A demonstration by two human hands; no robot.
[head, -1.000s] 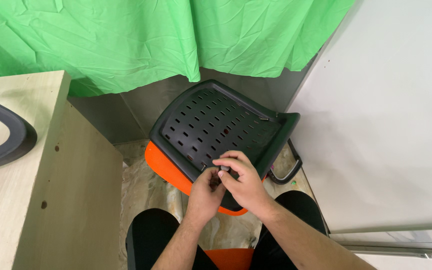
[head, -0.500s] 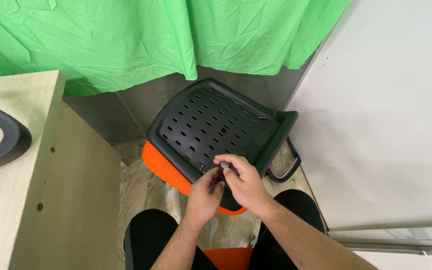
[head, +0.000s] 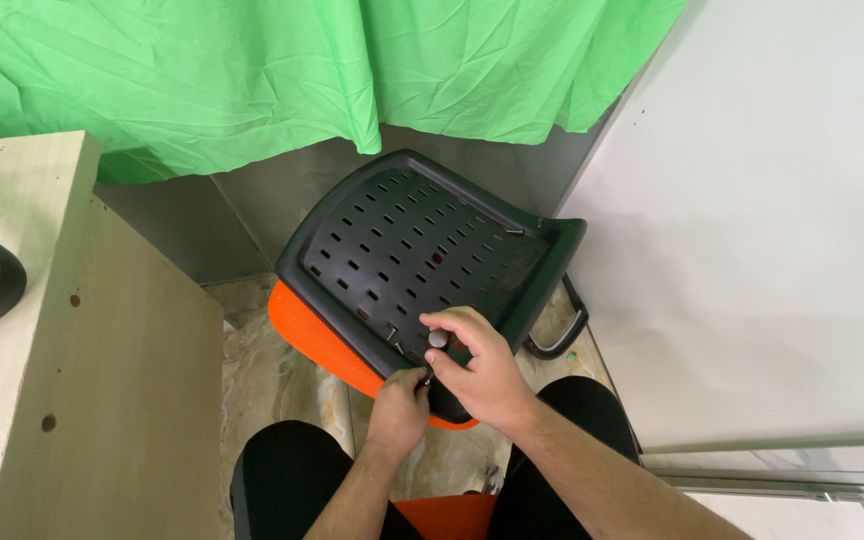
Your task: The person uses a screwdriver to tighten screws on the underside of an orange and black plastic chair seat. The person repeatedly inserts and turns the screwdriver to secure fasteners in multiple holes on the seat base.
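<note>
Head view looks straight down at a black slotted chair panel [head: 422, 255] propped on the floor [head: 272, 375] between the person's knees, its lower edge resting against an orange mesh cushion [head: 324, 340]. The panel leans back toward a grey wall under a green cloth [head: 252, 80]. A curved black armrest bar [head: 562, 335] shows at its right side. A pale wooden cabinet [head: 102, 380] stands to the left, well apart from the hands.

Both hands meet at the panel's near edge. The right hand [head: 482, 375] lies on top, thumb and forefinger pinched on a small round silver-headed piece, likely a bolt or knob [head: 438, 340], set against the plastic. Its grip is clenched on that piece. The left hand [head: 399, 405] comes up from below, fingertips closed on something small and dark at the panel's rim; what it is cannot be told, it is too small.

As a judgement: the panel looks like moulded hard plastic, stiff and fairly light, with smooth faces that could slide, so the thick rolled rim or the slots would give the surest hold. The little metal piece is hard, small and easy to drop; it wants a fingertip pinch on its head. The mesh cushion under it looks soft and would give under pressure.
</note>
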